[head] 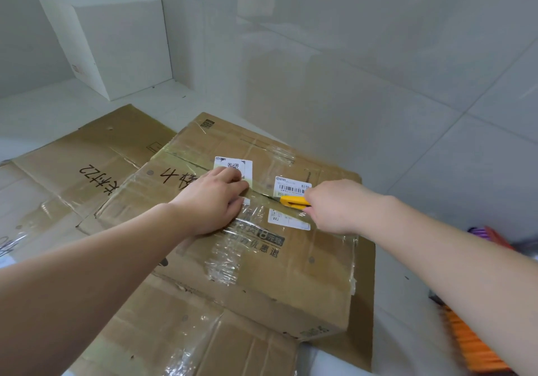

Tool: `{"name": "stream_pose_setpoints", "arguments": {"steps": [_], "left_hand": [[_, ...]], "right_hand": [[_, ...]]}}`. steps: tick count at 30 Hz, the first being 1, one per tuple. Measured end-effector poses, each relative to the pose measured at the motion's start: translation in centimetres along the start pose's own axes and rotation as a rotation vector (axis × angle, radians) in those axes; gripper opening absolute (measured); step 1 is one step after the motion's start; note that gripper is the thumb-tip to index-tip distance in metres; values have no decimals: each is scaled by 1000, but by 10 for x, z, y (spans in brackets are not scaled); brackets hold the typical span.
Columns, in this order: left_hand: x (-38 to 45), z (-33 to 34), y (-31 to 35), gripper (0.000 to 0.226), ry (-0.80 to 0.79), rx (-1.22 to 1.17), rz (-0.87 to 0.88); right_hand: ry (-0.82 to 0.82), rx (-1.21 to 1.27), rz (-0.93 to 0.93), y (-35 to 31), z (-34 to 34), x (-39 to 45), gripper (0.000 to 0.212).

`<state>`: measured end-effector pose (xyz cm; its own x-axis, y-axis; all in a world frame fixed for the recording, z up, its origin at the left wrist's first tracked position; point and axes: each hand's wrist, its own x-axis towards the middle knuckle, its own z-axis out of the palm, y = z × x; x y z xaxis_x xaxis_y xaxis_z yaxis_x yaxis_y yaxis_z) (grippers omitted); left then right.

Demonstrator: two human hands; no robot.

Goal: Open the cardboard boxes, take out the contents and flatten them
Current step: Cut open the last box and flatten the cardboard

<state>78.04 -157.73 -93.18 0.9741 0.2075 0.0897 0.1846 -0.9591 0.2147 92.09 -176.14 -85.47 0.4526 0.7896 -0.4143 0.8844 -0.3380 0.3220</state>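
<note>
Nearest the camera, sheets of flattened cardboard (180, 332) lie on the pale floor (436, 171), streaked with clear tape, and at the lower right edge sits something with orange bristles (468, 343), cut off by the frame. On top of the flattened sheets rests a sealed cardboard box (291, 273), its upper face wrapped in glossy tape and printed with dark characters. The left hand (212, 201) lies flat on that upper face, fingers straight and pressing down beside the centre seam, partly covering a white QR label (233, 166). The right hand (337, 206) is curled round a yellow utility knife (294, 201), whose tip points at the seam just beside a barcode label (292, 187) (the blade itself is too small to make out). A second white label (286, 219) marked "WU" sits just below the knife. Further left, another flattened sheet (87, 157) bears handwritten black marks. Beyond it, against the tiled wall (349, 40), stands a plain white box (116, 40), well apart from the work.
</note>
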Motion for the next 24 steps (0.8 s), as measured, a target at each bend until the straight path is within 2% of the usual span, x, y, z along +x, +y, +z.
{"name": "stream_pose_setpoints", "arguments": {"steps": [2, 6, 9, 11, 24], "left_hand": [[2, 1, 0, 38, 0, 11, 1], [3, 3, 1, 40, 4, 15, -5], [5, 4, 7, 67, -34, 15, 43], [7, 7, 11, 75, -53, 9, 68], [17, 16, 26, 71, -52, -21, 142]], "right_hand": [[2, -10, 8, 6, 1, -5, 24], [-16, 1, 22, 16, 6, -15, 23], [-19, -4, 26, 23, 10, -21, 23], [-24, -14, 29, 27, 13, -26, 23], [-57, -1, 34, 55, 33, -52, 24]]}}
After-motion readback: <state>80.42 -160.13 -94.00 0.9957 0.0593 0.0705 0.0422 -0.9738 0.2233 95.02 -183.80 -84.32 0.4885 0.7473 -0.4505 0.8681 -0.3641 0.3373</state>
